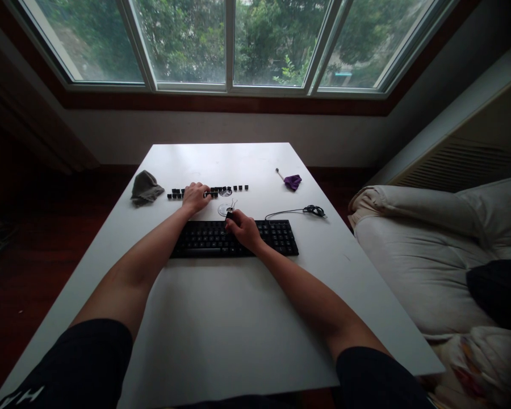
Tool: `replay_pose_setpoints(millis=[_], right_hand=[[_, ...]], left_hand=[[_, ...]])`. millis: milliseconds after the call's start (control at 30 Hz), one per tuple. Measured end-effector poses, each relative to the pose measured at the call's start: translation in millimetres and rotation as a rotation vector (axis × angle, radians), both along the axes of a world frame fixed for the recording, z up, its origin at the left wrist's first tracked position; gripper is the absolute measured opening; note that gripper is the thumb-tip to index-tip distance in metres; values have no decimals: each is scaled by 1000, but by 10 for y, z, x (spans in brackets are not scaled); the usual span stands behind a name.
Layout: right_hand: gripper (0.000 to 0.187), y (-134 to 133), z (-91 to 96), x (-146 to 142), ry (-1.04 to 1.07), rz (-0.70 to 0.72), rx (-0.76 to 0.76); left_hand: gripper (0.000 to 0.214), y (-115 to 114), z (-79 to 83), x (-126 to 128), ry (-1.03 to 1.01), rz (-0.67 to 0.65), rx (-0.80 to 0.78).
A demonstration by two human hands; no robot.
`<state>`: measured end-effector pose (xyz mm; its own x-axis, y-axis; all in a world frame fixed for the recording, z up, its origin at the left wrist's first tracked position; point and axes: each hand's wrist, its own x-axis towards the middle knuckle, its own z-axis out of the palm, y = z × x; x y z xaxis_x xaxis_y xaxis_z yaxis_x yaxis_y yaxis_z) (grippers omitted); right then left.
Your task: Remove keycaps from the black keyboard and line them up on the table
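A black keyboard lies flat before me on the white table. Over its upper middle, my right hand is closed in a pinch around a keycap puller, whose thin wires point up and away from me. Farther off, my left hand is lowered onto rows of loose black keycaps, its thumb and fingers drawn together at a keycap near the row's middle. My hand covers part of those rows. Between the hands and the rows rests a clear round dish, partly hidden.
A grey cloth is bunched at the table's left edge. To the right lie a purple cloth, a small brush-like stick and the coiled cable. A pale sofa stands beside the table, and a window lies beyond.
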<state>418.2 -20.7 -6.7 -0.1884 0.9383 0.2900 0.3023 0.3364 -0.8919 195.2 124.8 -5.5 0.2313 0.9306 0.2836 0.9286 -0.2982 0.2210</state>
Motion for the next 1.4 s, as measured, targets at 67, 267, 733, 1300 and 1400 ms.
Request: replay_pose_setpoints(millis=[67,267,733,1300,1400], right_hand=[[15,-3,5,2,3,-1,-1],[15,-11,26,3,-12,-7,-7],[30,238,71,78,344,51,-205],[14,304,175,198,-190,73,26],[13,310,168,199,-227,88,33]], left_hand=[[26,3,17,-47,9,-7,1],[23,-14,142,-183,-3,47,-25],[30,-1078,301,26,-94,-377,-167],[81,-1605,225,192,77,-450,-160],[95,-1631,219,168,125,-480,-174]])
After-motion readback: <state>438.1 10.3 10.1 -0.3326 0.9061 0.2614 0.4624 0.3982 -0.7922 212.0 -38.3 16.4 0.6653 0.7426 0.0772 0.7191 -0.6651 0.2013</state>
